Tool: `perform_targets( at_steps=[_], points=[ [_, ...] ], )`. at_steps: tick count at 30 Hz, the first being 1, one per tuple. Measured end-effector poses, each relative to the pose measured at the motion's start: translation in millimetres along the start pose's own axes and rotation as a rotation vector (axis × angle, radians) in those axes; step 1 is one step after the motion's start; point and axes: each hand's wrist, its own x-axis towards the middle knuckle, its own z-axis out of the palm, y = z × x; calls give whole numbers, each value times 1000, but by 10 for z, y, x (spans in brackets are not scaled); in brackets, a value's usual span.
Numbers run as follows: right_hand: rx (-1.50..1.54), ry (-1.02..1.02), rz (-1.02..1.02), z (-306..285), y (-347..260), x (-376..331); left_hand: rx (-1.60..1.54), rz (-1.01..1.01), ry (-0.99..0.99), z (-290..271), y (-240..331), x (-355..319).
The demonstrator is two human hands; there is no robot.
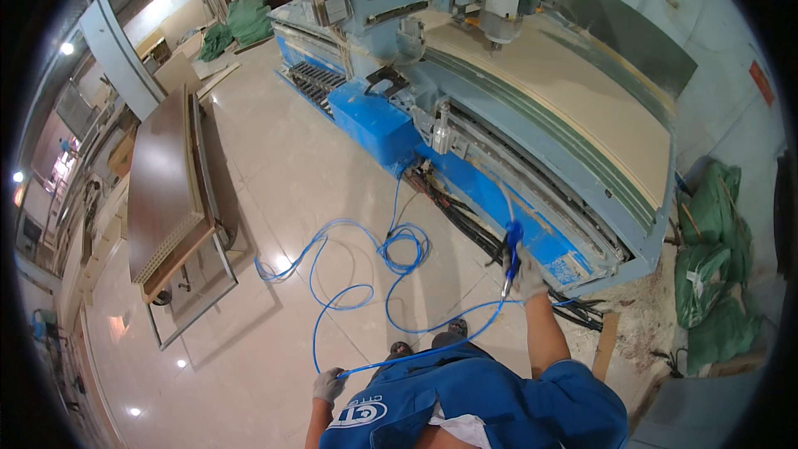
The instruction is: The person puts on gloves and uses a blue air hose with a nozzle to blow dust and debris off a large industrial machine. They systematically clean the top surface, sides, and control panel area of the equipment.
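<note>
My right hand (529, 279), in a pale glove, is closed around a blue air blow gun (511, 251) with a dark trigger part. Its nozzle points away from me, toward the blue lower side of a large CNC router (532, 237). From the gun's lower end a thin blue air hose (399, 361) runs across in front of my body. At the lower left, my gloved left hand (329, 386) is closed on this hose. More of the hose lies in loose loops on the tiled floor (274, 324) and leads up to the machine's base.
A stack of brown boards (166, 187) rests on a metal-framed cart at the left. Black cables (474, 229) run along the machine's foot. Green sacks (711, 270) stand at the right wall. A pale sheet (573, 87) lies on the machine bed, below the spindle (503, 12).
</note>
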Motion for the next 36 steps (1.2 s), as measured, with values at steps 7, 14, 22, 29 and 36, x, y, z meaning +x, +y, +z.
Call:
perform_targets(
  at_steps=[7,14,22,29,36],
  points=[
    [305,50,383,-1200,608,-504,-95,-135,-92,-172,-109,29],
    [402,147,207,-1494,784,-613,-137,-82,-90,-145,-115,73],
    [561,-94,346,-1309,852,-833,-144,-91,-55,-102,-286,-25],
    [479,293,245,-1211,1071,-995,-241,-202,-136,518,-946,-21],
    [485,224,86,-1400,1206,-1114,-152,-229,-164,696,-1227,-45]
  ],
)
